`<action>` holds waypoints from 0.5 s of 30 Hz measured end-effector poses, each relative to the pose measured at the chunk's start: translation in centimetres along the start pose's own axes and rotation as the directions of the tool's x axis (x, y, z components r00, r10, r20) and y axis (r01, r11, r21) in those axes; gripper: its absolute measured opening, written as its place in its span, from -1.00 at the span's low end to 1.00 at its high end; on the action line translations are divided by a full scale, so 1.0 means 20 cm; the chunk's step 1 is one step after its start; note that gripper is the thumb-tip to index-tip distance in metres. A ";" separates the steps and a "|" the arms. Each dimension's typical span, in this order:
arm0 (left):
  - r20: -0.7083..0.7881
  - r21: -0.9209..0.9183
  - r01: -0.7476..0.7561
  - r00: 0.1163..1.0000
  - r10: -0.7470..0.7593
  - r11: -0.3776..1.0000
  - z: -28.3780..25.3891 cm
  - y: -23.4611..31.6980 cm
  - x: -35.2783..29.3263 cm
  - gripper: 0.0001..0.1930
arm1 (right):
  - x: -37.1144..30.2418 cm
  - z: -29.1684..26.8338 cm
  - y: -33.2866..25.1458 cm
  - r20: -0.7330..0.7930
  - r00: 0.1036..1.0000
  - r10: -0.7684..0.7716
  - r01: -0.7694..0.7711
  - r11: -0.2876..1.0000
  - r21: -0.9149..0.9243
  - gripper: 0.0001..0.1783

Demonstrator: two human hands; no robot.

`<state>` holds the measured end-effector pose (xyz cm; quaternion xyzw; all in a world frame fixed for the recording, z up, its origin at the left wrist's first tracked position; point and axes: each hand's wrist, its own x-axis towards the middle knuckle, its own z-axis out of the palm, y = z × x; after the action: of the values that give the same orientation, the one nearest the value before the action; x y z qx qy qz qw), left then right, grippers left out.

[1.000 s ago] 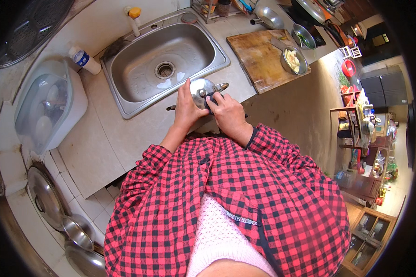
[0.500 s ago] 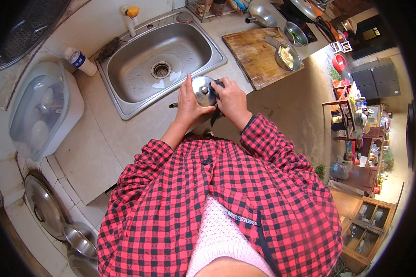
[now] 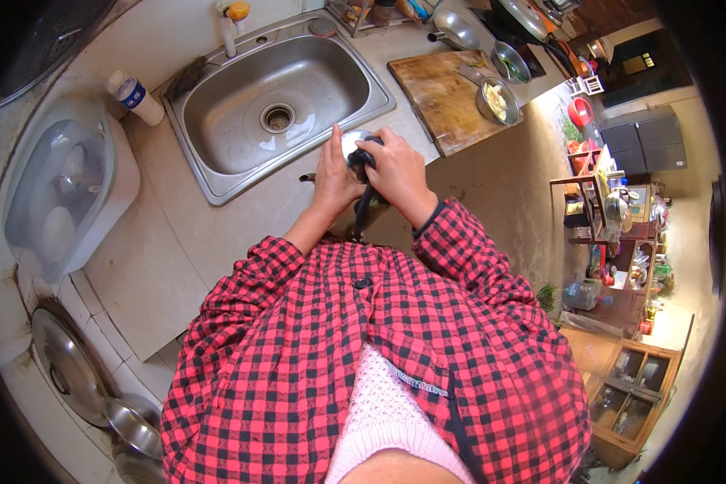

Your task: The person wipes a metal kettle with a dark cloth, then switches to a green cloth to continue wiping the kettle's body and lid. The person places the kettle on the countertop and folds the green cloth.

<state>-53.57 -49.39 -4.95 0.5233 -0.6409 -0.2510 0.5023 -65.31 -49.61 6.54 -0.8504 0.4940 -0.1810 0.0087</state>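
Note:
Between my hands, just off the near edge of the counter, is a shiny metal kettle (image 3: 352, 143), mostly covered by my fingers. What looks like its short spout (image 3: 307, 177) pokes out to the left. My left hand (image 3: 335, 179) presses along the kettle's left side, fingers stretched and thumb across the front, supporting it. Bunched in the closed fingers of my right hand (image 3: 397, 171) is a dark cloth (image 3: 365, 158), pressed against the kettle's top. A strip of the cloth hangs down toward my shirt. The kettle's underside is hidden.
Ahead lies a steel sink (image 3: 315, 85) with a tap (image 3: 229, 36). Right of it a wooden cutting board (image 3: 431, 97) carries a knife and a bowl of pale cut food (image 3: 498, 101). A lidded plastic box (image 3: 125, 181) and a white bottle (image 3: 137, 98) stand left; pot lids lean lower left.
My right hand and the cloth have shifted left over the kettle's top, covering its lid knob. My left hand has moved slightly right. The view has shifted a little.

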 end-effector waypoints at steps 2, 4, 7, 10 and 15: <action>-0.019 -0.016 0.030 0.999 -0.030 0.999 0.00 0.00 0.00 0.19 | 0.03 0.01 -0.02 0.022 1.000 0.002 -0.001 0.999 -0.055 -0.68; -0.024 -0.036 0.049 0.998 -0.050 0.998 0.00 0.00 0.00 0.18 | 0.04 0.01 -0.03 -0.033 0.999 0.042 -0.043 0.999 -0.008 -0.66; -0.019 -0.022 -0.017 1.000 0.017 1.000 0.00 0.00 0.00 0.16 | 0.05 0.01 -0.03 -0.078 0.995 0.065 -0.065 0.998 0.007 -0.65; -0.059 -0.008 -0.006 0.998 0.005 1.000 0.01 -0.01 0.00 0.14 | 0.08 0.06 -0.04 0.037 0.999 0.011 -0.005 0.990 -0.142 -0.73; -0.046 0.020 0.011 0.999 -0.010 1.000 0.02 -0.02 0.01 0.02 | 0.01 0.12 -0.06 0.081 0.991 -0.108 0.128 0.937 -0.325 -0.72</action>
<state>-53.74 -49.69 -5.35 0.5372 -0.6289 -0.2350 0.5106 -63.42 -49.49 4.56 -0.8730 0.4650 -0.0698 -0.1294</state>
